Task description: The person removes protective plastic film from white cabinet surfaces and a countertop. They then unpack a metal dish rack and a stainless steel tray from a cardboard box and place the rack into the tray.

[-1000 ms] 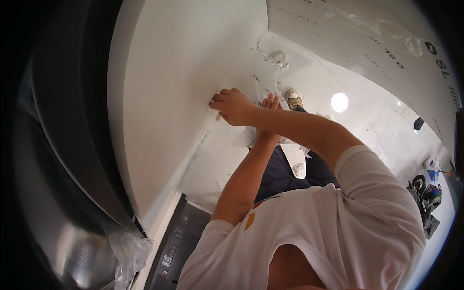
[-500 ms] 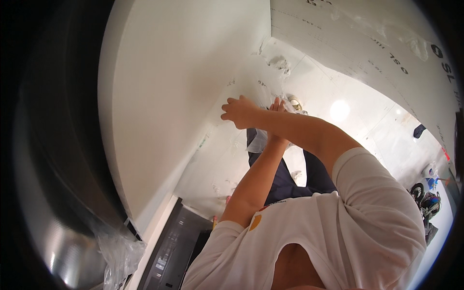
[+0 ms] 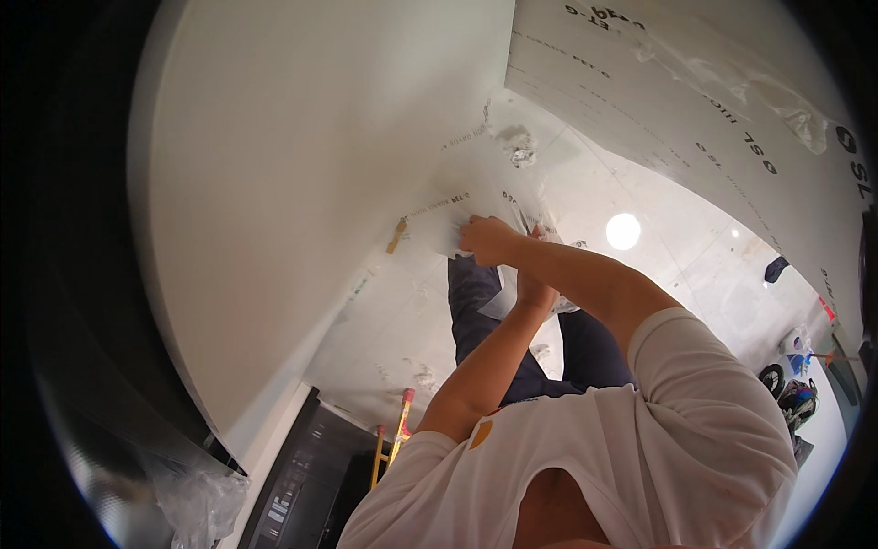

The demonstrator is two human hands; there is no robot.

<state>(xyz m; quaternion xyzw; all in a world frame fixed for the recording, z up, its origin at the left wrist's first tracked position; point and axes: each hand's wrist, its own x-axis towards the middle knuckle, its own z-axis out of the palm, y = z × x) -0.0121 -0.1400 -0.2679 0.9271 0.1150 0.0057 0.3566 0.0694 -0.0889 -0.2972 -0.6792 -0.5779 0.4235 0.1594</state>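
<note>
Pale tiled floor (image 3: 640, 293) shows beneath a tall white panel (image 3: 274, 174). At far left, crumpled clear plastic (image 3: 203, 505) hangs near the panel's lower end, with a dark cabinet-like unit (image 3: 306, 480) and a yellow ladder (image 3: 401, 428) further right. A tan strip (image 3: 397, 236) sits at the panel's edge, apart from the hands. Next to it, clear printed film (image 3: 444, 203) spreads to the right, past the fingers and over the dark trousers (image 3: 476, 306).

The right hand (image 3: 487, 241), beside the panel a second ago, is now lower and off the edge, against the film; this suggests work on the loose sheet rather than on the edge. Its fingers curl inward, but I cannot tell whether that grip closes on the film. Its forearm crosses over the left hand (image 3: 537, 289), mostly hidden, so that grip cannot be told either. At right stands a large film-covered panel (image 3: 658, 82).
</note>
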